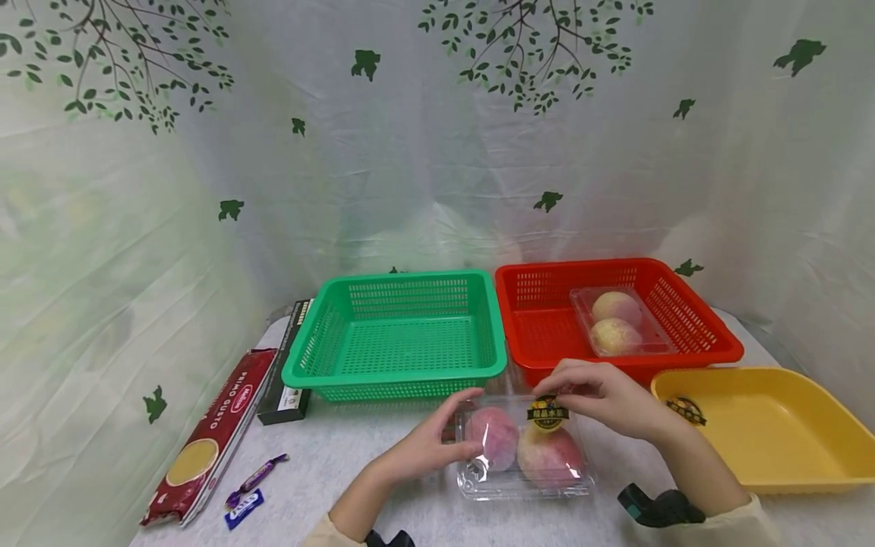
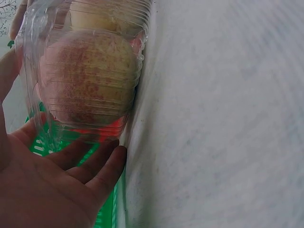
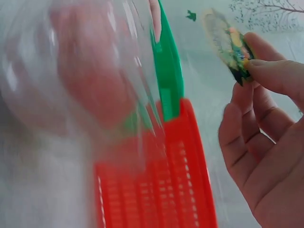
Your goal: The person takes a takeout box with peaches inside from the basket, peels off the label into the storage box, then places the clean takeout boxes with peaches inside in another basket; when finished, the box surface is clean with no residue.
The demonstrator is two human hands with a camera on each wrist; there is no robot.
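A clear plastic clamshell box [image 1: 472, 486] with two peaches [image 1: 550, 456] lies on the table in front of the baskets. My left hand [image 1: 427, 441] grips its left end, thumb and fingers spread around the side; in the left wrist view, fingertips [image 2: 114, 147] reach along the box's end. Above the lid, my right hand [image 1: 601, 399] pinches a black-and-gold fruit label [image 1: 548, 412] between thumb and forefinger. The right wrist view has this label [image 3: 232, 47] held up on its edge, apart from the blurred box beside it.
A green basket [image 1: 396, 380] and a red basket [image 1: 533, 357] stand behind; the red one holds another peach box [image 1: 656, 338]. At right, a yellow tray [image 1: 786, 486] has a similar label [image 1: 686, 410] on its rim. Left are a noodle packet [image 1: 219, 425], black box [image 1: 283, 403] and two small wrapped sweets [image 1: 244, 507].
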